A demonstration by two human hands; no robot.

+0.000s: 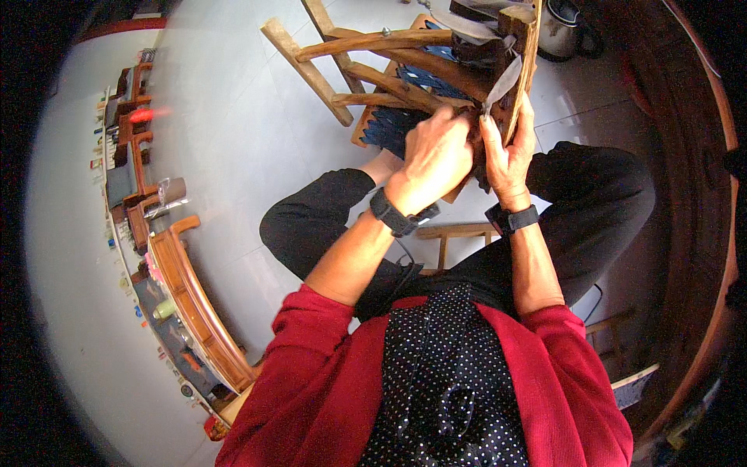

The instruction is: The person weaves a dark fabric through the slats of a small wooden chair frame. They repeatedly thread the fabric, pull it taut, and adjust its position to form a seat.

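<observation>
A folding wooden stool [436, 82] is tipped up before my knees, its crossed legs pointing to the far left. Pale grey cloth strips [506, 84] are knotted round its thick top rail. My right hand [510, 159] grips the lower end of that rail, thumb on the near side and fingers round the other. Close beside it, my left hand [436, 152] is closed, with knuckles up and fingers curled in by the rail. What its fingertips hold is hidden behind the hand. Dark blue woven material [389, 128] shows behind and under the legs.
A metal kettle-like pot [560, 29] stands on the floor at the far right. Along the left side run a carved wooden bench [198, 303] and other furniture bearing small items. Part of a light wooden frame [455, 233] shows between my legs. A dark wooden surface [692, 194] borders the right.
</observation>
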